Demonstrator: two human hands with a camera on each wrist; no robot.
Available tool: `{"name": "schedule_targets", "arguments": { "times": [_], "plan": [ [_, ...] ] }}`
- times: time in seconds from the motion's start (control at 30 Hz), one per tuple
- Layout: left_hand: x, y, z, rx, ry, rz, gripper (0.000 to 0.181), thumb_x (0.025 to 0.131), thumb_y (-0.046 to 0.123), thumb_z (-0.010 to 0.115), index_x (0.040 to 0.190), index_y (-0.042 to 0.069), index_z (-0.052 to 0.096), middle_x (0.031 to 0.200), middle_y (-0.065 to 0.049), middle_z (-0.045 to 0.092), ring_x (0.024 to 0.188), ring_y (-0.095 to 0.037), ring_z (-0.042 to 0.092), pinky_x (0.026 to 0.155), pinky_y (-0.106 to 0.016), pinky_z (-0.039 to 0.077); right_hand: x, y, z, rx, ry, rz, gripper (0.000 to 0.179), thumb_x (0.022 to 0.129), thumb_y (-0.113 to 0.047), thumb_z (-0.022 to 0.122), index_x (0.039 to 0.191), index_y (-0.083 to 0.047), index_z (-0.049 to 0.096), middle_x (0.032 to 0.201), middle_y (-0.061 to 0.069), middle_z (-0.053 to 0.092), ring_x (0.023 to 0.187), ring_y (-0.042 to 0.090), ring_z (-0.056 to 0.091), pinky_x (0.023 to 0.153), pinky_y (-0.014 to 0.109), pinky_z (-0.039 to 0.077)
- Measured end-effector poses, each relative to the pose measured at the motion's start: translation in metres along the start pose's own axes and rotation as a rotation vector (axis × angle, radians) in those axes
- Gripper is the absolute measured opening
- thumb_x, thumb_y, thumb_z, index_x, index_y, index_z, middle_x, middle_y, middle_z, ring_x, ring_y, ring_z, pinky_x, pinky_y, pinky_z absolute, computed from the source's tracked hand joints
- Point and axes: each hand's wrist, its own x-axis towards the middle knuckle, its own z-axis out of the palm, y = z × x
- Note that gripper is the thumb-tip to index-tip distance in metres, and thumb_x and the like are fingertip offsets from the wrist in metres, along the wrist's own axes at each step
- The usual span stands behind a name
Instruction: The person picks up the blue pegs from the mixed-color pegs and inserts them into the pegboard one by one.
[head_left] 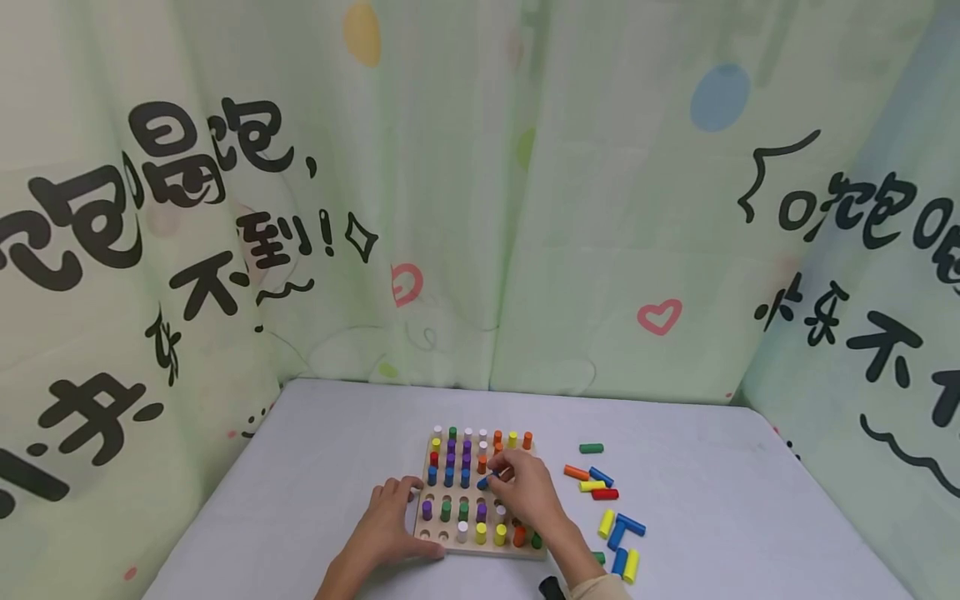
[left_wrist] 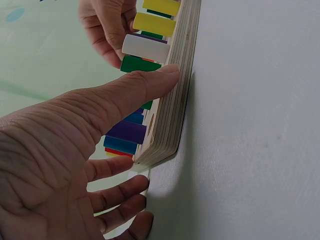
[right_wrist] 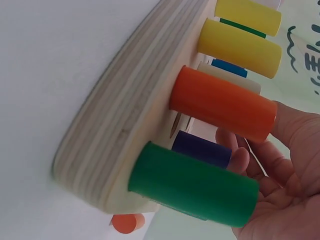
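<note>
A wooden pegboard (head_left: 480, 547) with rows of coloured pegs lies on the table. My left hand (head_left: 386, 521) holds its near left corner; the thumb (left_wrist: 162, 80) lies along the front side, the fingers at the left edge. With its fingertips my right hand (head_left: 528, 492) pinches a tilted blue peg (head_left: 483, 482), just right of the three upright blue pegs. Whether its lower end is inside a hole I cannot tell. At the board's near right corner, a green peg (right_wrist: 195, 185) and an orange peg (right_wrist: 222, 102) stand beside the right hand in the right wrist view.
Loose pegs lie on the white table right of the board: a green peg (head_left: 591, 448), an orange peg (head_left: 576, 472), a red peg (head_left: 605, 494), and several blue and yellow ones. A black object (head_left: 551, 588) is at the front by the right forearm. Printed curtains surround the table.
</note>
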Motion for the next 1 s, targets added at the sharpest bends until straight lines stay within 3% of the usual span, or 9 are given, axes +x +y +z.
{"name": "schedule_targets", "arguments": {
  "times": [0.5, 0.83, 1.0],
  "plan": [
    [0.002, -0.001, 0.001, -0.019, -0.006, -0.01, 0.09, 0.058, 0.048, 0.098, 0.129, 0.011, 0.055, 0.113, -0.008, 0.055, 0.107, -0.029, 0.046, 0.094, -0.052, 0.05, -0.002, -0.005, 0.002, 0.053, 0.012, 0.0, 0.013, 0.09, -0.003, 0.076, 0.102, -0.004, 0.071, 0.095, 0.003, 0.069, 0.084, 0.017, 0.064, 0.07, 0.026, 0.057],
    [0.005, -0.002, 0.003, -0.018, 0.002, -0.013, 0.09, 0.058, 0.048, 0.098, 0.128, 0.012, 0.056, 0.113, -0.008, 0.055, 0.107, -0.029, 0.046, 0.094, -0.052, 0.05, -0.013, -0.01, -0.005, 0.038, 0.021, -0.004, 0.014, 0.09, -0.006, 0.077, 0.102, -0.006, 0.071, 0.095, 0.002, 0.068, 0.083, 0.014, 0.062, 0.074, 0.029, 0.057],
    [0.002, 0.0, 0.002, -0.012, 0.004, -0.016, 0.09, 0.058, 0.048, 0.099, 0.129, 0.011, 0.056, 0.114, -0.009, 0.055, 0.107, -0.03, 0.046, 0.094, -0.052, 0.05, -0.022, -0.006, -0.01, 0.058, 0.032, 0.037, 0.014, 0.09, -0.007, 0.077, 0.103, -0.007, 0.071, 0.096, 0.001, 0.069, 0.079, 0.013, 0.06, 0.07, 0.024, 0.055]
  ]
}}
